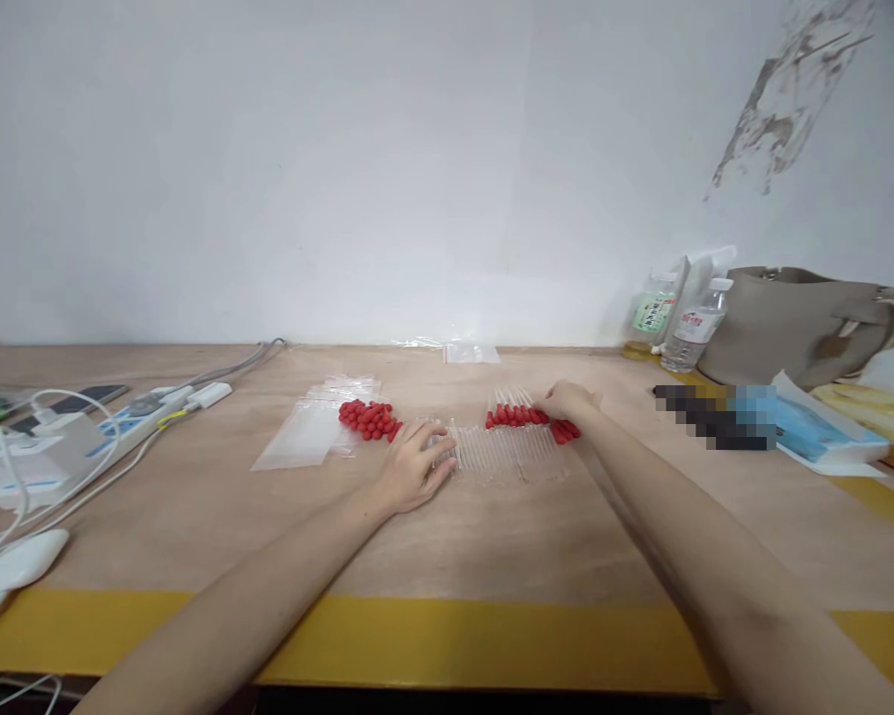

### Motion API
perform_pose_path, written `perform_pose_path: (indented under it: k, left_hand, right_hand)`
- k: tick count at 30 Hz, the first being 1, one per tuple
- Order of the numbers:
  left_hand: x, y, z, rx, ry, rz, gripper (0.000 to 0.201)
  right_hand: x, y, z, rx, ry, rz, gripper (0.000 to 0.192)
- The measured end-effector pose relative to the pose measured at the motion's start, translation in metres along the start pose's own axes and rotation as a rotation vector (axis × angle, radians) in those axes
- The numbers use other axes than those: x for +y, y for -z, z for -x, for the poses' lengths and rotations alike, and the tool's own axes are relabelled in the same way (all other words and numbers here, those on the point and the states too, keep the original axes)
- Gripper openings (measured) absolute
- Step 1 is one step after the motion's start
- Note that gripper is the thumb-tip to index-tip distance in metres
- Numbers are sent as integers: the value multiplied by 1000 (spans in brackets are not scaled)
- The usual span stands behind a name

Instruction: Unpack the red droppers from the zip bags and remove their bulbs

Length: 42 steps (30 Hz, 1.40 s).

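My left hand [417, 465] rests on the table with fingers apart, its fingertips at the left end of a row of thin clear tubes [484, 453]. Just behind that hand is a pile of small red rubber bulbs [369, 419]. Behind the tubes lies a row of clear droppers with red bulbs [518, 415], their bulbs facing me. My right hand [568, 399] is at the right end of this row, with fingers drawn together. What it pinches, if anything, is hidden. A few more red bulbs [565, 431] show just below it.
Clear plastic bags [298, 434] lie left of the pile. At the left are a power strip [145, 412], white chargers and cables. To the right stand two bottles [696, 328], a grey bag [782, 328] and a blue packet [826, 432]. Yellow tape [492, 641] lines the front edge.
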<state>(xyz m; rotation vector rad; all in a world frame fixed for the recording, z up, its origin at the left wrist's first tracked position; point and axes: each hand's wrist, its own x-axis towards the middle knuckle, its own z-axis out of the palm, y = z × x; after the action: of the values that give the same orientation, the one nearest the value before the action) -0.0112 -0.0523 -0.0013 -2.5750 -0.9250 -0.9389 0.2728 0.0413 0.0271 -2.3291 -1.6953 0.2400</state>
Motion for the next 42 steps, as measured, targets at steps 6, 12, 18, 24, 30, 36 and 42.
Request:
perform_pose_path:
  k: [6,12,18,24,30,36,42]
  left_hand:
    - [1,-1,0,6,0,-10,23]
    - [1,0,0,45,1,-11,30]
    - [3,-1,-1,117,-37,-87,39]
    - [6,-2,-1,76,-137,-117,18]
    - [8,-2,1,74,-245,-186,17]
    - [11,0,0,25,-260,-207,22]
    - [13,4,1,-11,-191,-121,28]
  right_hand:
    - [-11,3,-2,11,-55,11,8]
    - [-24,9,34,176,168,-84,28]
    - [-20,-26,104,454,940,-159,28]
    - [-22,-46,135,550,1098,-205,15]
    - [-27,-48,138,516,1159,-201,16]
    - [-25,-47,136,552,1246,-112,21]
    - [-20,-46,133,654,1297,5,24]
